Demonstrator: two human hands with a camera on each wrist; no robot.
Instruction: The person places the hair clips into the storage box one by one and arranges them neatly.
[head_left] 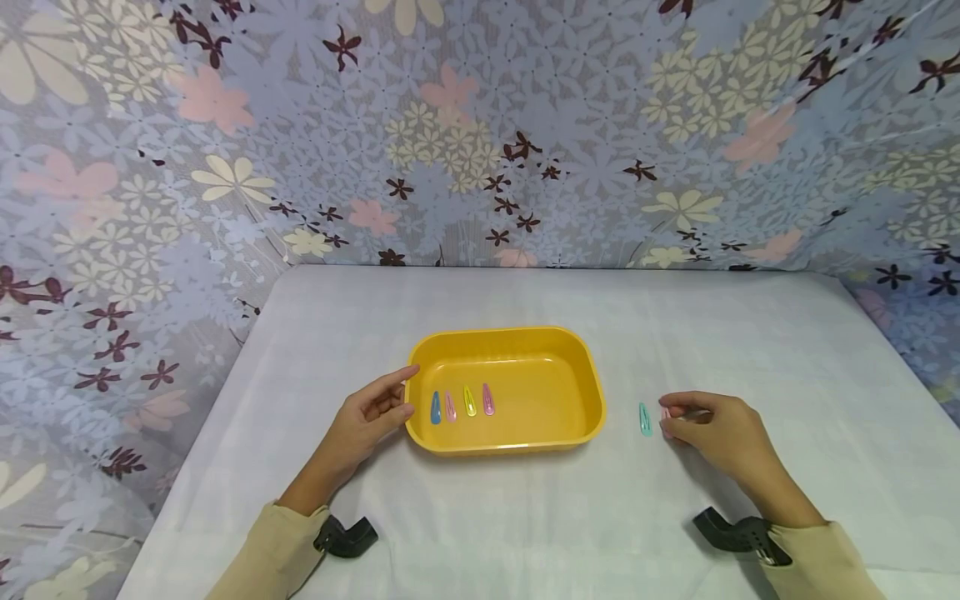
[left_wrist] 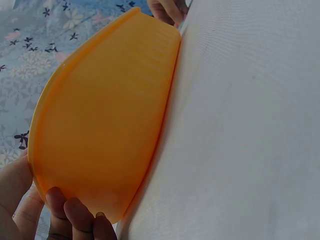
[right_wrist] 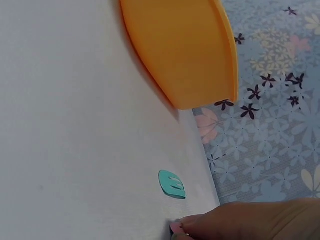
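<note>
My left hand (head_left: 372, 411) grips the left end of a yellow plastic tray (head_left: 525, 450), with fingertips (left_wrist: 80, 215) against its outer wall and a digit over the rim. Inside, in a row toward the left, lie a blue snap hair clip (head_left: 436, 408), a light pink one (head_left: 450, 407), a yellow one (head_left: 470, 401) and a darker pink one (head_left: 488, 399). Right of the tray, my right hand (head_left: 712, 425) pinches a pink hair clip (right_wrist: 177, 228) between thumb and finger, mostly covered by them. Just left of those fingertips a teal hair clip (head_left: 645, 419) lies on the table.
A white cloth (head_left: 337, 308) covers the table under the tray. Behind and to the sides hangs a floral curtain (head_left: 480, 167). Dark wrist mounts (head_left: 345, 537) sit at both beige sleeve cuffs.
</note>
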